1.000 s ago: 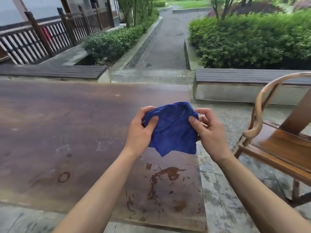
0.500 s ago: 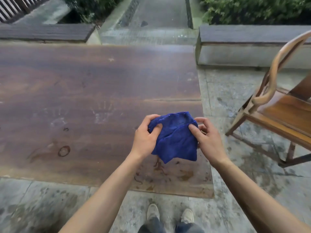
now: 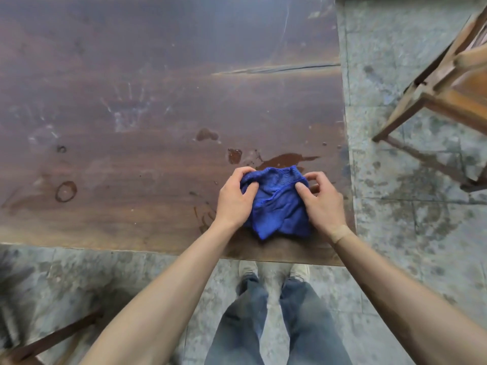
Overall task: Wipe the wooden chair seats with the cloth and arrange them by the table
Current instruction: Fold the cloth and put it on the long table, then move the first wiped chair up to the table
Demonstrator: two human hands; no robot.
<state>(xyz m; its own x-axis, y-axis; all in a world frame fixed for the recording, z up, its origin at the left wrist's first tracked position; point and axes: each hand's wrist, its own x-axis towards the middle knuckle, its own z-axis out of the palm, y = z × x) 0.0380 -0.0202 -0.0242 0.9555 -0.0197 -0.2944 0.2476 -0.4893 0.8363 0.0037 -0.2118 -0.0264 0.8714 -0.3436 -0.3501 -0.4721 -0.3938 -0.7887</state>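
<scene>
A crumpled blue cloth [image 3: 276, 204] is held between both hands over the near right corner of the dark wooden table [image 3: 131, 101]. My left hand [image 3: 234, 198] grips its left side with curled fingers. My right hand [image 3: 320, 201] pinches its right side. A light wooden chair [image 3: 445, 83] stands on the stone floor to the right of the table; only its legs and seat frame show at the frame's right edge.
Wet patches [image 3: 284, 159] and water rings mark the tabletop near the cloth. My feet [image 3: 274, 272] stand at the table's near edge on grey stone paving [image 3: 411, 233]. Dark wooden bars [image 3: 47, 338], blurred, lie at the lower left.
The view has tilted downward, so the garden and benches have left the frame. Both hands with the cloth have come lower, close over the table's near right corner.
</scene>
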